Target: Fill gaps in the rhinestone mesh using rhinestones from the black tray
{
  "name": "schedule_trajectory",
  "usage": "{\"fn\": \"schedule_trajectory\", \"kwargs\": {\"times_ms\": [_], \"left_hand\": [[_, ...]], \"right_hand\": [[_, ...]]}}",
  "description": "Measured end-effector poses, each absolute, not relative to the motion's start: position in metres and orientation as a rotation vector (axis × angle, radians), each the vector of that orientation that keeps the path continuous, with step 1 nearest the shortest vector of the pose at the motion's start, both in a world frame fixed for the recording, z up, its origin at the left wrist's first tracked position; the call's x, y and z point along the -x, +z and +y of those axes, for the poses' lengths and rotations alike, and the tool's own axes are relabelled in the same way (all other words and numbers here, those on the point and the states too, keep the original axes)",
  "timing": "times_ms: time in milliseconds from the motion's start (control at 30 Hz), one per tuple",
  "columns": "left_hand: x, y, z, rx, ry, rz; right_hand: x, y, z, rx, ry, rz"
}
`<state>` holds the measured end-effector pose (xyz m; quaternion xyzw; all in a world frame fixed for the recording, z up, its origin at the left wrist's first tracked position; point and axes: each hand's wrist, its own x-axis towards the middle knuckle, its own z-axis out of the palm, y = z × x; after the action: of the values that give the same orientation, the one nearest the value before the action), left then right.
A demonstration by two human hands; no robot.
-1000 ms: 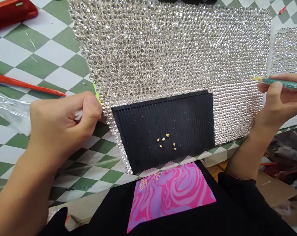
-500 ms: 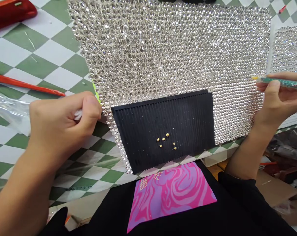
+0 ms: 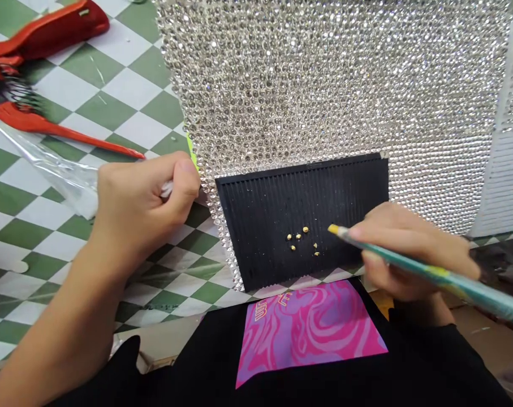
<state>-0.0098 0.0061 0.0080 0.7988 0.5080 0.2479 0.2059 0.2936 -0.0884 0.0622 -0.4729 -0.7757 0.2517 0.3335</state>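
My right hand [image 3: 413,249] pinches a teal pencil [image 3: 438,274]. Its yellow tip hovers over the right half of a black ridged tray [image 3: 264,209]. Several small gold rhinestones [image 3: 298,236] lie loose on the tray, left of the tip. Left of the tray, my left hand [image 3: 150,192] is closed in a fist by the edge of the rhinestone sheet [image 3: 324,90]. A bit of something white [image 3: 167,189] shows between thumb and fingers; the rest of it is hidden. The tray rests against the sheet's near part, covering some of its rows of silver stones.
Red-handled pruning shears [image 3: 69,130] with a spring lie at the upper left. Clear plastic film [image 3: 65,175] sits beside my left wrist. A second, white-lined strip [image 3: 504,181] is at the right. Green-and-white checked cloth [image 3: 124,113] covers the table.
My right hand has brought the pencil from the sheet's right side down and left, over the tray. My left hand keeps its fist. The view has shifted left, showing more of the shears.
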Motion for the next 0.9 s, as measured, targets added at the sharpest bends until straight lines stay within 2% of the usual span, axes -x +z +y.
{"fn": "schedule_trajectory", "kwargs": {"times_ms": [100,433,900], "left_hand": [[0.009,0.009,0.005,-2.213,0.692,1.415],[0.008,0.010,0.007,-2.235,0.710,1.365],[0.007,0.009,0.003,-2.228,0.705,1.386]], "right_hand": [[-0.272,0.065,-0.088,1.096,0.713,-2.069],[-0.269,0.059,-0.099,1.200,0.708,-1.994],[-0.273,0.055,-0.100,1.112,0.802,-2.065]]}}
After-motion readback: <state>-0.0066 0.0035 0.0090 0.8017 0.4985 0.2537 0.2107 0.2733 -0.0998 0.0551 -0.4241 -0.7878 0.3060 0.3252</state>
